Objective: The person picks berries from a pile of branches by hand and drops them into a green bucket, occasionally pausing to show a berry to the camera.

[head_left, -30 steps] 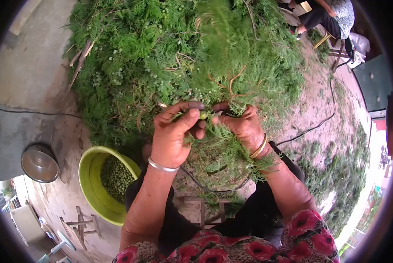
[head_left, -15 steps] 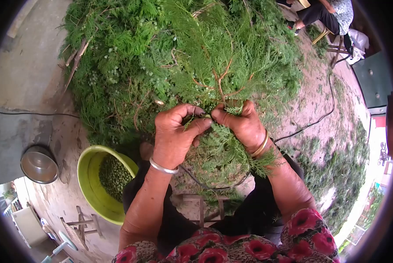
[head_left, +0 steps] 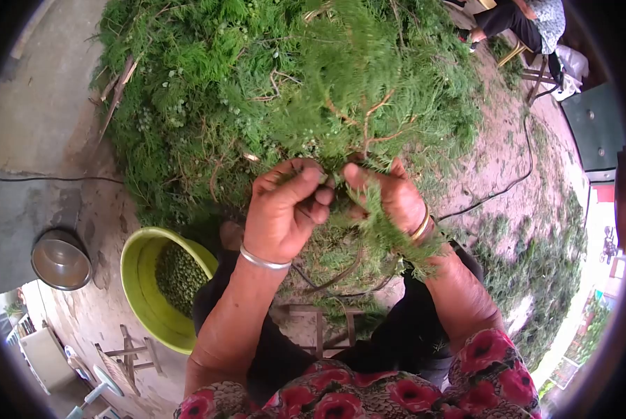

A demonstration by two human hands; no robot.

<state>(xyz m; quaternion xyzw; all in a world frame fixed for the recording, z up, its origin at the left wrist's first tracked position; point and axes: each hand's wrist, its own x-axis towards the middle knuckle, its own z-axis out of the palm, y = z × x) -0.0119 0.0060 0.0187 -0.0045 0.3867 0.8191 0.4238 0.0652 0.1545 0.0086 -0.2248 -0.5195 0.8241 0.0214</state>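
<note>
My right hand point(head_left: 393, 199) is closed around the stem of a leafy evergreen branch point(head_left: 369, 126), whose forked brown twigs point away from me. Some of its sprays hang over my right wrist. Just left of it, my left hand point(head_left: 278, 213) pinches a small green cone, partly hidden by thumb and fingers. A gap separates the two hands. Beyond them lies a big heap of cut evergreen branches point(head_left: 194, 91), with pale green cones among the leaves. By my left knee stands a yellow-green bucket point(head_left: 137, 300) holding many small green cones point(head_left: 180, 279).
A metal bowl point(head_left: 62, 262) rests on the floor at left. Wooden stool legs point(head_left: 128, 356) show at lower left. A black cable point(head_left: 494, 199) crosses the floor at right, near scattered greenery point(head_left: 529, 265). Another person point(head_left: 515, 28) sits at upper right.
My left hand has drawn slightly left, away from my right hand, and its fingers have curled in. The branch has shifted a little right and its leaves are blurred by motion.
</note>
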